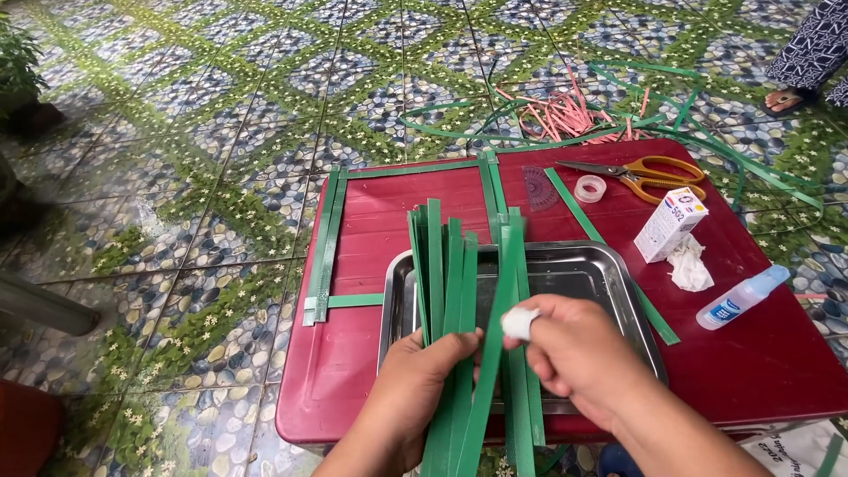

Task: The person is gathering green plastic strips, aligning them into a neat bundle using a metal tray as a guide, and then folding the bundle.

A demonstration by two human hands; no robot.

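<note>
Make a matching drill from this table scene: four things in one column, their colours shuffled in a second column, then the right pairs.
Things:
1. scissors handles
2. strips held by the left hand
3. tray
4. table

Colours:
A. dark red
B. green
C. orange
D. silver

Pairs: 1-C, 2-B, 3-D, 4-A. The right hand, one fingertip wrapped in white, pinches one green strip over the tray.

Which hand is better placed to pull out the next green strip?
Probably the right hand: it already pinches one flat green plastic strip with a white pad at its fingertips, while the left hand is occupied supporting the bundle of green strips.
</note>
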